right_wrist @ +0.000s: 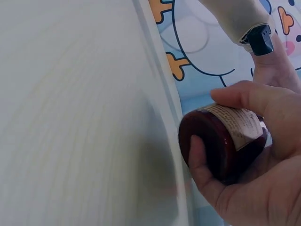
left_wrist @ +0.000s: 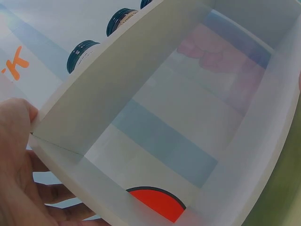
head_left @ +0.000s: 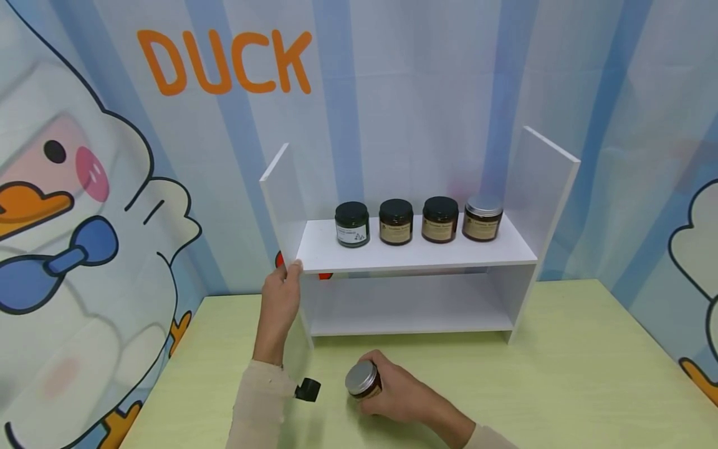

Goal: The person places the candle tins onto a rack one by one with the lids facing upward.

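Head view shows right hand point(head_left: 401, 396) gripping a silver-lidded jar point(head_left: 363, 380); left hand point(head_left: 282, 293) grasps the shelf point(head_left: 415, 254) edge.

The scene is evenly and brightly lit; soft shadows are cast, and the frame edges are bent by wide-angle distortion.

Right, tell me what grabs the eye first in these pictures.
A row of four jars on the white shelf's top board, against a cartoon duck backdrop. In front, the right hand grips a silver-lidded jar on the green table, while the left hand holds the shelf's left edge.
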Demonstrator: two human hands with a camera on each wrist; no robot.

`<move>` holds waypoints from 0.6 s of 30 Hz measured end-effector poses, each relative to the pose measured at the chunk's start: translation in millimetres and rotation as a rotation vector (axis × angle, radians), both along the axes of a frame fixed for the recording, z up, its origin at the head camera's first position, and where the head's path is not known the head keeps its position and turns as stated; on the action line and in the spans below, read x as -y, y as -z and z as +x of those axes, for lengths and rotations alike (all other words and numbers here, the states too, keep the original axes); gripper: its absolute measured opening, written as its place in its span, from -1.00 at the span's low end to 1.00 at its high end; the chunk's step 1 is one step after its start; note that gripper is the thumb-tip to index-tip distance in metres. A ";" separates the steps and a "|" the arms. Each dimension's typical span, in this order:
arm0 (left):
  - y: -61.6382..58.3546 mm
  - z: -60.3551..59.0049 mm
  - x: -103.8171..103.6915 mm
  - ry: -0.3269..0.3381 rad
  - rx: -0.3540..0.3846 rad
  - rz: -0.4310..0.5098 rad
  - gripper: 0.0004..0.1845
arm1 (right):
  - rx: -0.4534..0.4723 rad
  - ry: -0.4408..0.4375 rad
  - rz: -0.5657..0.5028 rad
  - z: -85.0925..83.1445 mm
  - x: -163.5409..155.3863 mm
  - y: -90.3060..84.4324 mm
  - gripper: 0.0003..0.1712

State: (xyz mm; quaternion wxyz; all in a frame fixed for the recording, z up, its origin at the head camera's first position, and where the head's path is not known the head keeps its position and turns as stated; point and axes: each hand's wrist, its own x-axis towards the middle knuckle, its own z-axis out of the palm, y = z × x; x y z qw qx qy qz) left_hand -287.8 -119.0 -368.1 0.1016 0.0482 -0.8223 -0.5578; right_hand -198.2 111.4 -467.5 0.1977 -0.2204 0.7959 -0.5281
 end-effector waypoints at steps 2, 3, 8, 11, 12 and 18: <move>-0.2 0.5 0.0 0.002 0.000 -0.001 -0.37 | 0.002 -0.005 -0.040 -0.1 0.9 1.3 -0.37; -0.4 0.8 0.0 0.004 -0.001 -0.001 -0.37 | 0.009 -0.010 -0.063 -0.3 1.4 2.1 -0.39; -0.3 0.7 0.6 0.011 -0.010 -0.004 -0.37 | 0.096 -0.019 -0.150 0.0 2.7 4.0 -0.39; -0.9 0.6 1.0 0.010 -0.011 -0.007 -0.37 | 0.131 -0.006 -0.155 1.4 2.5 3.4 -0.36; -1.0 0.5 1.1 0.010 -0.009 -0.006 -0.37 | 0.138 0.003 -0.151 2.0 2.3 3.0 -0.36; -0.7 0.3 1.5 0.014 -0.004 0.002 -0.37 | 0.176 0.060 -0.135 3.9 1.6 3.7 -0.37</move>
